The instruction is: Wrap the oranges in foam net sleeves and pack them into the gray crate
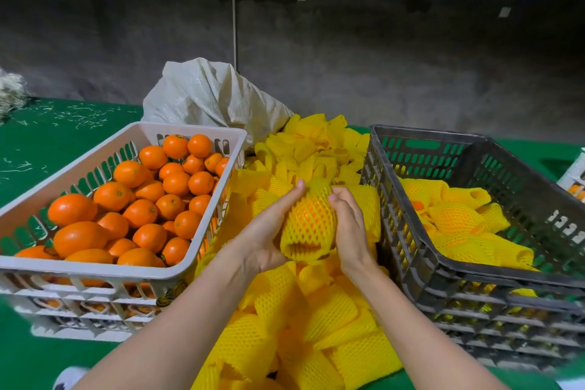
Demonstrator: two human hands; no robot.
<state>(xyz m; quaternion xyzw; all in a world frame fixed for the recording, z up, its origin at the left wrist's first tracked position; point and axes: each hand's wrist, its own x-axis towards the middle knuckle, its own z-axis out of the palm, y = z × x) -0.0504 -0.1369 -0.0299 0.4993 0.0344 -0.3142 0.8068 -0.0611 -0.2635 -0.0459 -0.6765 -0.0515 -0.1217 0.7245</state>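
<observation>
A foam net sleeve (303, 247) is being seated over an orange (307, 211), seemingly almost fully covered, gripped above the sleeve pile (316, 320) by the curled left hand (269, 228) and right hand (348, 225), and a rightward carry into the gray crate (392, 209) is being called for.

Bright foreground — dim, edge-warped background.

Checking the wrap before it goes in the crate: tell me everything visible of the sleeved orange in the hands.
The sleeved orange is one orange inside a yellow foam net sleeve, orange skin showing through the stretched diamond mesh. The sleeve's near end gapes open beyond the fruit. The left hand and right hand grip its sides, held above the pile of loose sleeves.
</observation>
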